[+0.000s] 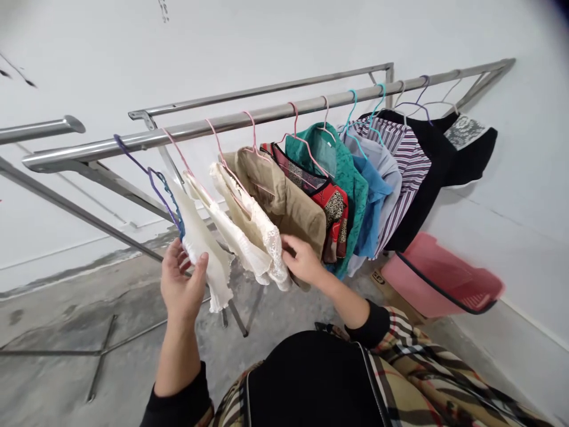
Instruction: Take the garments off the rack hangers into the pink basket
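A steel clothes rail (pixel 231 121) carries several garments on wire hangers. My left hand (pixel 182 284) grips the lower edge of a small white lace garment (pixel 202 243) on a purple hanger (pixel 153 178) at the left end of the row. My right hand (pixel 302 258) pinches the hem of a cream lace garment (pixel 255 228) on a pink hanger, just in front of a tan piece (pixel 284 198). Further right hang a red patterned piece (pixel 331 204), a green top (pixel 351 178), blue shirts (pixel 376 196), a striped shirt (pixel 411 163) and a black garment (pixel 438 154).
A pink plastic basket (pixel 440 279) lies tilted on a cardboard box by the white wall at right. A second steel rail (pixel 262 90) runs behind the first, and another rack bar (pixel 42 127) juts in at left. Bare concrete floor lies below.
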The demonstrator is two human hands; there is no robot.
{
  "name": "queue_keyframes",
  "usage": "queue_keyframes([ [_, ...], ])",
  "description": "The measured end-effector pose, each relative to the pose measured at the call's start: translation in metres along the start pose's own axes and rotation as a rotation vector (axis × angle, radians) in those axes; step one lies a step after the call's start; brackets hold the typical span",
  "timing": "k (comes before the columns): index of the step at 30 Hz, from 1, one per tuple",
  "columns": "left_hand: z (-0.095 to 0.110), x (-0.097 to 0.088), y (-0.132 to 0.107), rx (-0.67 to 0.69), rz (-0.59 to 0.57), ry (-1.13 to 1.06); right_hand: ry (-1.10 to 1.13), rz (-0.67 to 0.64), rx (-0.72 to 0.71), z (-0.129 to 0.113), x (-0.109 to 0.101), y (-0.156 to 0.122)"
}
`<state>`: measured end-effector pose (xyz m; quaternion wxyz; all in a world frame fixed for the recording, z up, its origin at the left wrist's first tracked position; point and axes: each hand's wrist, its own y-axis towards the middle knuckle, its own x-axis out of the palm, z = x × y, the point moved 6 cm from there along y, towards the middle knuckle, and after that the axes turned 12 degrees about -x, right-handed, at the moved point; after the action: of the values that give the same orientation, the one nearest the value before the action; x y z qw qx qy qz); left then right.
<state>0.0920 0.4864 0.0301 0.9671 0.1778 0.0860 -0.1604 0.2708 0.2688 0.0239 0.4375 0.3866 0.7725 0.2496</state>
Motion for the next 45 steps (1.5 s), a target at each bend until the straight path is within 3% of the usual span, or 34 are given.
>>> queue_keyframes([
  [2, 0.001, 0.002, -0.002, 0.027, 0.038, 0.031, 0.105, -0.089, -0.046, -0.007, 0.006, -0.004],
  [3, 0.003, 0.002, -0.004, 0.060, 0.065, 0.059, 0.104, -0.049, -0.067, -0.009, 0.000, -0.005],
  [6, 0.018, 0.004, -0.013, 0.278, 0.165, 0.172, -0.066, 0.254, -0.096, -0.005, -0.045, -0.007],
  [9, 0.037, 0.011, -0.029, 0.516, 0.223, 0.192, -0.351, 0.584, -0.037, 0.020, -0.100, -0.012],
  [11, 0.047, 0.020, -0.042, 0.607, 0.204, 0.143, -0.462, 0.664, 0.047, 0.044, -0.120, -0.015],
  [13, 0.056, 0.031, -0.056, 0.667, 0.156, 0.086, -0.394, 0.544, 0.161, 0.070, -0.117, -0.015],
  [16, 0.069, 0.050, -0.077, 0.753, 0.073, 0.050, -0.128, 0.193, 0.237, 0.086, -0.082, -0.020],
  [18, 0.076, 0.063, -0.088, 0.799, -0.003, 0.039, -0.062, 0.119, 0.216, 0.078, -0.068, -0.028],
  [21, 0.084, 0.079, -0.099, 0.834, -0.154, -0.036, -0.094, 0.203, 0.201, 0.064, -0.078, -0.037],
  [24, 0.090, 0.099, -0.109, 0.794, -0.344, -0.137, -0.226, 0.441, 0.187, 0.059, -0.119, -0.038],
  [27, 0.094, 0.130, -0.126, 0.670, -0.624, -0.172, -0.403, 0.682, 0.110, 0.060, -0.160, -0.025],
  [30, 0.101, 0.166, -0.152, 0.633, -0.902, -0.155, -0.401, 0.616, 0.057, 0.077, -0.178, 0.005],
  [33, 0.107, 0.200, -0.165, 0.603, -1.002, -0.134, -0.292, 0.437, 0.081, 0.096, -0.186, 0.030],
  [36, 0.108, 0.236, -0.157, 0.459, -0.959, -0.153, -0.230, 0.352, 0.132, 0.106, -0.197, 0.038],
  [40, 0.105, 0.281, -0.132, 0.266, -0.736, -0.182, -0.167, 0.336, 0.129, 0.105, -0.216, 0.038],
  [45, 0.117, 0.318, -0.108, 0.297, -0.355, -0.135, -0.141, 0.239, 0.082, 0.105, -0.230, 0.044],
])
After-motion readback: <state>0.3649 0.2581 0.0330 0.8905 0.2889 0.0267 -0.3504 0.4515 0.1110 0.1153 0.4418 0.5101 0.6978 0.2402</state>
